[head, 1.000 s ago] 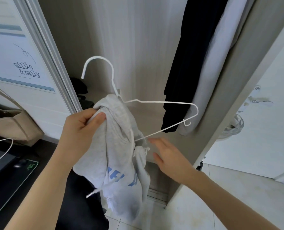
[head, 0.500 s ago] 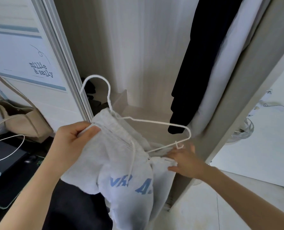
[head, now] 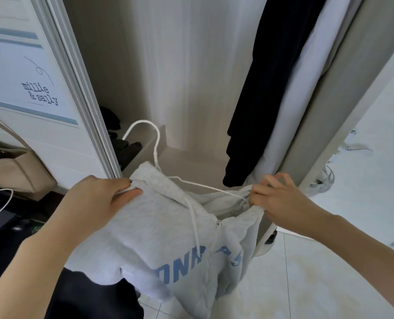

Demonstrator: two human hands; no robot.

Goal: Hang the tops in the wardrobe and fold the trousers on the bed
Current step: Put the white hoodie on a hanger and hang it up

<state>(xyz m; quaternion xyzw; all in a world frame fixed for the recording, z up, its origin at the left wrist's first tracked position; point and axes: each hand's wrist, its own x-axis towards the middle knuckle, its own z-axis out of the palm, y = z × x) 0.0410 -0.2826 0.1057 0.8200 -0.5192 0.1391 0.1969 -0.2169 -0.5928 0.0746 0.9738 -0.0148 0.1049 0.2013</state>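
Note:
A light grey hoodie (head: pixel 159 231) with blue letters and a white drawstring hangs between my hands in front of the open wardrobe (head: pixel 179 77). A white wire hanger (head: pixel 155 146) sits inside its neck, hook standing up above the collar. My left hand (head: pixel 99 199) grips the hoodie's left shoulder together with the hanger's end. My right hand (head: pixel 276 196) pinches the right shoulder fabric at the hanger's other end. Inside the wardrobe on the right hang a black garment (head: pixel 265 93) and a pale lilac one (head: pixel 302 88).
The sliding wardrobe door (head: pixel 30 77) with printed lettering stands at left, a beige bag (head: pixel 11 171) leaning below it. Dark items lie on the wardrobe's lower shelf (head: pixel 184 160). A white cable (head: pixel 0 203) crosses dark things at the far left. White floor tiles (head: pixel 318 284) spread to the right.
My right hand rose from below the hanger and took hold of the hoodie's right shoulder. The hoodie got spread wider across the hanger. The view tilted down and closer.

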